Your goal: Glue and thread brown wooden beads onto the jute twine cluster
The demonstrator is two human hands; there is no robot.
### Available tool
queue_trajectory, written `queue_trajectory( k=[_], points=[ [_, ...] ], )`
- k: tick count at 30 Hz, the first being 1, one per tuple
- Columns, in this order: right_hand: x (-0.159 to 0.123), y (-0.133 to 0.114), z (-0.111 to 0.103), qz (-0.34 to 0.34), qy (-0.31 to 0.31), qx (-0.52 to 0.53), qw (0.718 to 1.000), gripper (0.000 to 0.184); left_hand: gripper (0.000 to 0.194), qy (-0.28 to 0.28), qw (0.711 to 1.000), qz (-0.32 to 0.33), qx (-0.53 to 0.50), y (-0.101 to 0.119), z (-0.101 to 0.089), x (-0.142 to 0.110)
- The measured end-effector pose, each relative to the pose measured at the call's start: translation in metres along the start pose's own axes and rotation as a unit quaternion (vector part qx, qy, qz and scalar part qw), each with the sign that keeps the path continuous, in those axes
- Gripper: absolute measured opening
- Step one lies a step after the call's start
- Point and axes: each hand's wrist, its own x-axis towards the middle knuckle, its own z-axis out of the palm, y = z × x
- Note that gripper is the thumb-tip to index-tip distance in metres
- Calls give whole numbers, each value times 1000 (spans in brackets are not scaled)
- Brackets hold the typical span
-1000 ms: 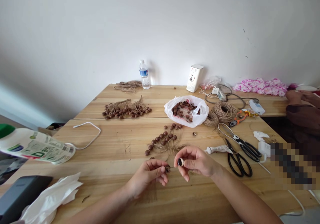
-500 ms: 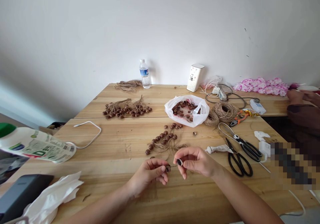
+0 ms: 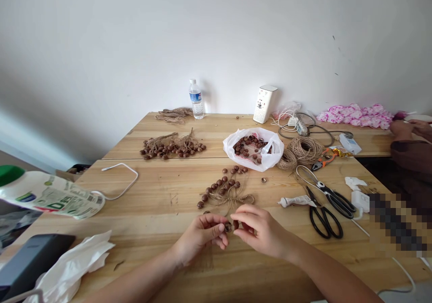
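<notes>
My left hand (image 3: pixel 205 233) pinches a brown half nutshell (image 3: pixel 228 227) between thumb and fingertips, its hollow side partly in view. My right hand (image 3: pixel 265 231) grips another half nutshell (image 3: pixel 236 225) by the fingertips, rounded side out. The two shells are very close; I cannot tell whether they touch. Just beyond the hands lies a bunch of round brown nuts on twine (image 3: pixel 221 187). Behind it stands a white plastic bag (image 3: pixel 275 156) holding several brown shells. One loose shell (image 3: pixel 263 180) rests on the table near the bag.
Two black-handled scissors (image 3: pixel 326 222), a white tube (image 3: pixel 297 201), pliers (image 3: pixel 322 161) and twine rolls (image 3: pixel 306 149) lie to the right. Finished-looking nut bunches (image 3: pixel 172 149) and a water bottle (image 3: pixel 196 100) are behind. A white bottle (image 3: pixel 54 195) leans in at left. Another person's hands (image 3: pixel 405 127) are far right.
My right hand has moved left and turned, bringing its half nutshell up close to the one in my left hand. The left hand stays nearly in place.
</notes>
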Motion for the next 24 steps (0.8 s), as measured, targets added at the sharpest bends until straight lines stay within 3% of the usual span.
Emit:
queue_trajectory(
  k=[8,24],
  points=[
    [-1,-7,14,-15,8,-111,994,8,27,-2,1000,-2,9,2,4,-1],
    [-1,-7,19,-15,-10,-152,988,15,30,4,999,9,32,0,5,-1]
  ],
)
